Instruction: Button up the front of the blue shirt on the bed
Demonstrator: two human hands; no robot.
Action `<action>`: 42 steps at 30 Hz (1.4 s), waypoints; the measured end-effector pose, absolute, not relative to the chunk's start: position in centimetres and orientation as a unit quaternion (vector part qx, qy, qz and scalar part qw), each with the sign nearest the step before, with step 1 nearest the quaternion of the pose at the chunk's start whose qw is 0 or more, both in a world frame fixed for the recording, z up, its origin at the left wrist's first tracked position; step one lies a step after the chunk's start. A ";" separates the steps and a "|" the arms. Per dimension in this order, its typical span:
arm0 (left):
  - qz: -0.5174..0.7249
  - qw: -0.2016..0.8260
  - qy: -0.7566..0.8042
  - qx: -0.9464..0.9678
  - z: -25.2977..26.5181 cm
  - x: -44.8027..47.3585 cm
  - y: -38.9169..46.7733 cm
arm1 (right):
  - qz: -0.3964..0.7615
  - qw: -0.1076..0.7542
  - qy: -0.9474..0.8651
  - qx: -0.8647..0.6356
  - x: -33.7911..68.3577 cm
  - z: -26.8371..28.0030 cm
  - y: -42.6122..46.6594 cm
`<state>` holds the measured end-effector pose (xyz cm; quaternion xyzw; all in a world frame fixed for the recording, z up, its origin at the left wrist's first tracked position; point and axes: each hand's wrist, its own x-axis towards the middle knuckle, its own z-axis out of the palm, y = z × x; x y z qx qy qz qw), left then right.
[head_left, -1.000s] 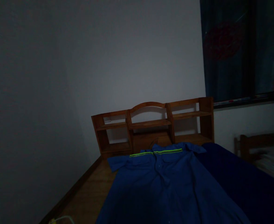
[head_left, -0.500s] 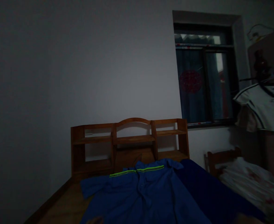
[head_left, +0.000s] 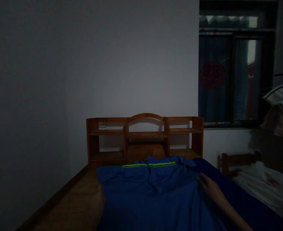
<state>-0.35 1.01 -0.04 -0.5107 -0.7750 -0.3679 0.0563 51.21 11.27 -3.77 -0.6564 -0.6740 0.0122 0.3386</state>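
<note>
A blue work shirt (head_left: 156,192) with a neon yellow stripe across the shoulders lies spread flat on a wooden bed board (head_left: 76,205), collar toward the headboard. My right hand (head_left: 210,187) rests flat on the shirt's right side near the sleeve, fingers stretched out. My left hand (head_left: 100,199) shows dimly at the shirt's left edge; the dark hides its fingers. A darker blue cloth (head_left: 247,205) lies under and to the right of the shirt.
A wooden headboard shelf (head_left: 145,136) stands against the grey wall behind the shirt. A dark window (head_left: 233,73) is at the upper right. A second bed (head_left: 264,183) with pale bedding and a hanging white garment (head_left: 281,109) are at the right. The room is dim.
The view has swung and levelled. Both my hands have come into view, the right onto the shirt's right side, the left at its left edge.
</note>
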 end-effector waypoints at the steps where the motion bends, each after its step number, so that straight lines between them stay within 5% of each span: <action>1: -0.349 0.057 -0.779 -0.518 0.1 -0.6 1.6 | -0.003 0.350 -0.669 -0.655 51.3 -2.9 11.6; 6: -0.257 0.066 -0.789 -0.554 0.4 -1.8 5.2 | -0.073 0.316 -0.684 -0.653 51.1 -0.3 14.3; 11: -0.188 0.088 -0.787 -0.581 -1.7 -1.8 8.4 | -0.088 0.087 -0.745 -0.656 50.2 -2.3 17.1; 13: -0.160 0.146 -0.775 -0.594 -2.2 -1.5 9.8 | -0.137 0.057 -0.743 -0.652 49.7 -2.2 17.4; 17: -0.197 0.171 -0.702 -0.662 -1.1 1.9 12.7 | -0.204 0.117 -0.756 -0.611 46.0 1.6 16.7; 22: -0.227 -0.147 -0.591 -0.760 -0.6 10.5 16.8 | -0.062 0.196 -0.850 -0.484 37.0 4.8 15.9; 31: -0.285 -0.389 -0.383 -0.788 -6.6 11.6 16.2 | 0.273 0.243 -0.834 -0.413 35.4 -5.1 17.3; 38: -0.365 -0.299 -0.370 -0.800 -7.1 12.6 17.0 | 0.253 0.366 -0.773 -0.452 34.3 -4.9 20.2; 42: -0.398 -0.183 -0.391 -0.810 -7.6 13.0 20.3 | 0.121 0.448 -0.746 -0.477 32.7 -3.4 20.3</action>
